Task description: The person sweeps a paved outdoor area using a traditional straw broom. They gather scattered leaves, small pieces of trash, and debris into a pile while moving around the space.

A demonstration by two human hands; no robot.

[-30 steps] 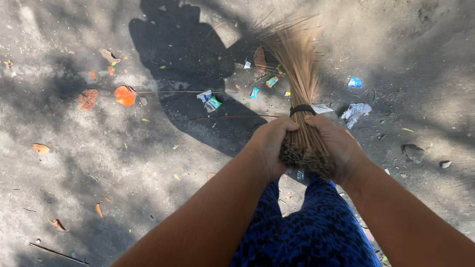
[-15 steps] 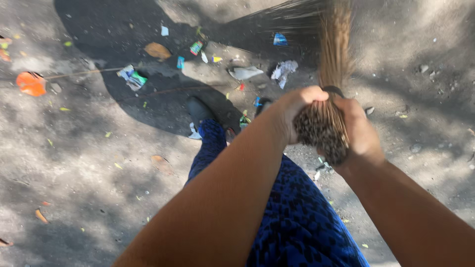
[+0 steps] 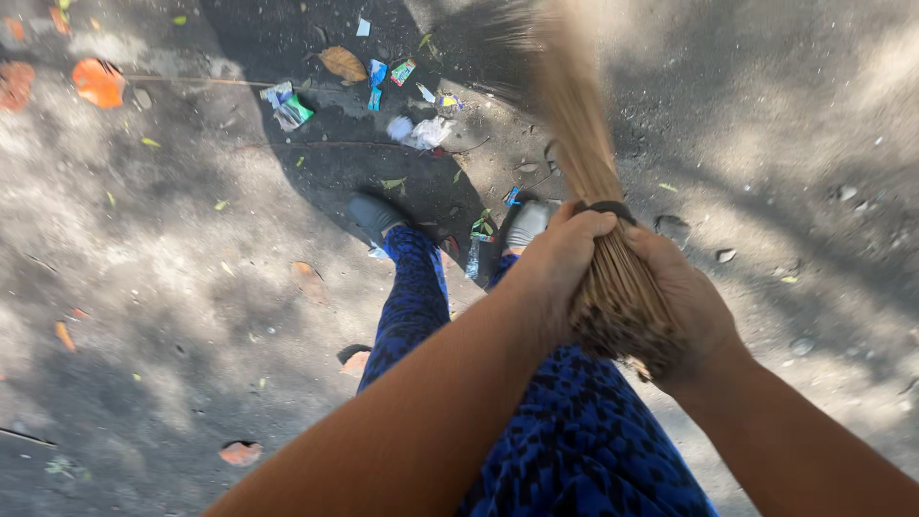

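Broom (image 3: 584, 191) bundle clasped between left hand (image 3: 555, 263), right hand (image 3: 684, 297)

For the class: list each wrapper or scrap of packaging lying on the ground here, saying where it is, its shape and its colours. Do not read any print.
Crumpled wrapper: upper left, white, green and blue.
Small packet: top centre, flat, green and red.
Blue strip: just left of that packet, narrow.
Crumpled white scrap: below them, near the broom's bristles.
Small square scrap: top edge, pale blue.
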